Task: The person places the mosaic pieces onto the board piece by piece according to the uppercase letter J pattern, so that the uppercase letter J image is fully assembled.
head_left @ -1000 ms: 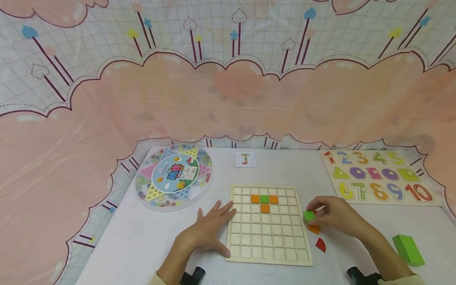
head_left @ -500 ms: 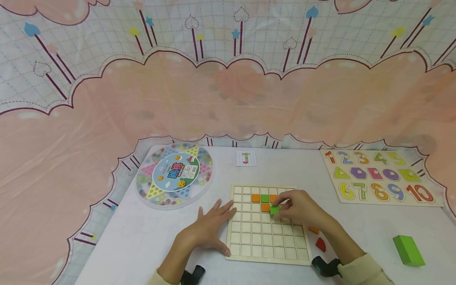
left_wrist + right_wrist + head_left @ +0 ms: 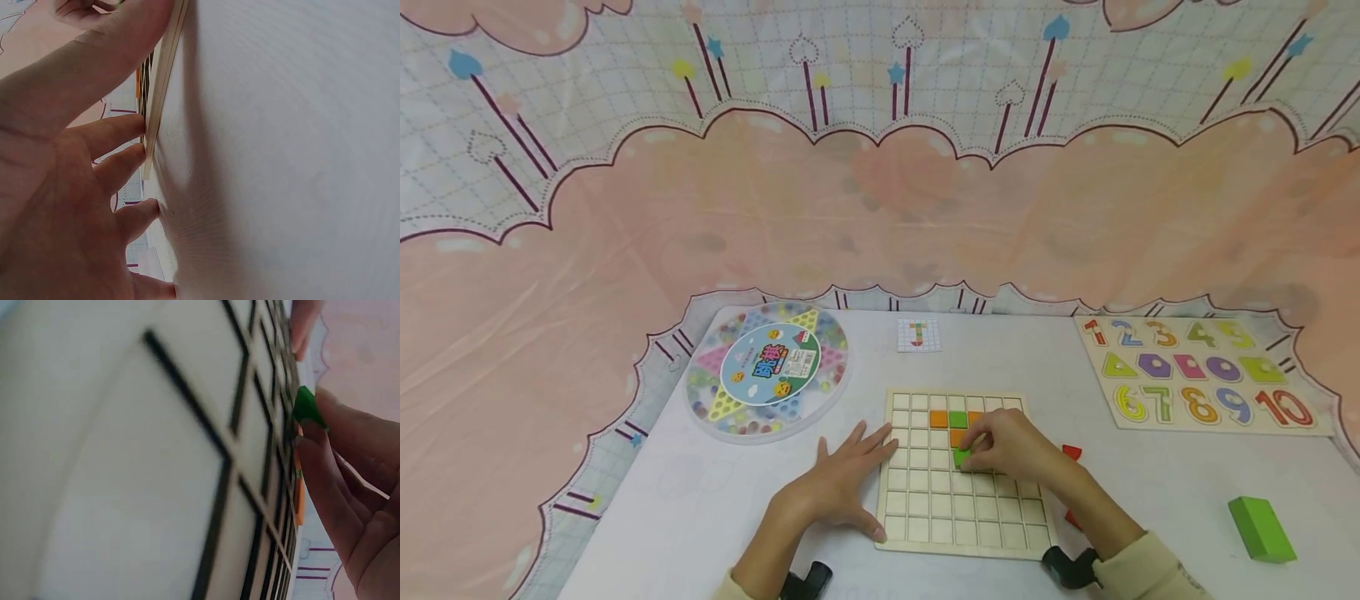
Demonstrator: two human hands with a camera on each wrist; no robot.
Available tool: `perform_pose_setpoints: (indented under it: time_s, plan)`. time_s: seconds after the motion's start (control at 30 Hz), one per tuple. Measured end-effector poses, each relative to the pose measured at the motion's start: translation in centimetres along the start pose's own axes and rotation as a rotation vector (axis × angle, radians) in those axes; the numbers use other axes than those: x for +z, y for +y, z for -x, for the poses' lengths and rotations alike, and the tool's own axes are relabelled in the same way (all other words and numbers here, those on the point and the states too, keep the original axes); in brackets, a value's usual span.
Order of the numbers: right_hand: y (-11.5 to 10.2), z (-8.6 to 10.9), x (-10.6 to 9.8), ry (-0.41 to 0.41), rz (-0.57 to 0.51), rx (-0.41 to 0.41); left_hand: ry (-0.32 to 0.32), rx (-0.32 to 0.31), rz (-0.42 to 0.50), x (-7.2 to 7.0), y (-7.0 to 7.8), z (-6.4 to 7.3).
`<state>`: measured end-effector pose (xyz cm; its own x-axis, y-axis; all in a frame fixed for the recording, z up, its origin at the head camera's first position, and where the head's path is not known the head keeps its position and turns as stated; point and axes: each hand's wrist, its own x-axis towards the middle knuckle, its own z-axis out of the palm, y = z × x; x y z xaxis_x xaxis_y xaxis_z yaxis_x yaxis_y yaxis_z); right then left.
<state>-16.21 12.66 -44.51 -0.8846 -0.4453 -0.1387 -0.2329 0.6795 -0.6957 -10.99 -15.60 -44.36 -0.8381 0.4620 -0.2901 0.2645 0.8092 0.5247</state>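
A wooden grid board (image 3: 917,504) lies flat on the table. My left hand (image 3: 831,487) spreads its fingers along the board's left side; the thumb tip is at the near left corner. Between right thumb and fingers, my right hand (image 3: 1011,446) pinches a small green tile (image 3: 961,458), also plain in the right wrist view as a green tile (image 3: 307,407). It is over the cell just below a set orange tile (image 3: 957,437). Above that, a row holds an orange tile (image 3: 938,419), a green tile (image 3: 957,419) and a partly covered orange tile (image 3: 974,417).
Red pieces (image 3: 1072,452) lie right of the board, partly behind the right forearm. Farther right stands a green block (image 3: 1262,529). Behind are a number puzzle board (image 3: 1165,364), a small pattern card (image 3: 918,335) and a round game box (image 3: 767,372).
The right hand has carried the green tile from the table right of the board onto the grid, then slightly left and nearer. The left hand has stayed put.
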Motion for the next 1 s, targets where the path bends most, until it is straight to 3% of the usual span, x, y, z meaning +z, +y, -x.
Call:
perform_pose_setpoints:
  time_s: [0.5,1.0]
  plan:
    - [-0.3,-0.3,0.8,-0.012,-0.004,-0.047,-0.004,-0.012,-0.002,0.0,0.1,0.1]
    - [-0.8,-0.7,0.9,-0.017,0.071,0.001,-0.008,-0.01,-0.01,-0.1,0.1,-0.1]
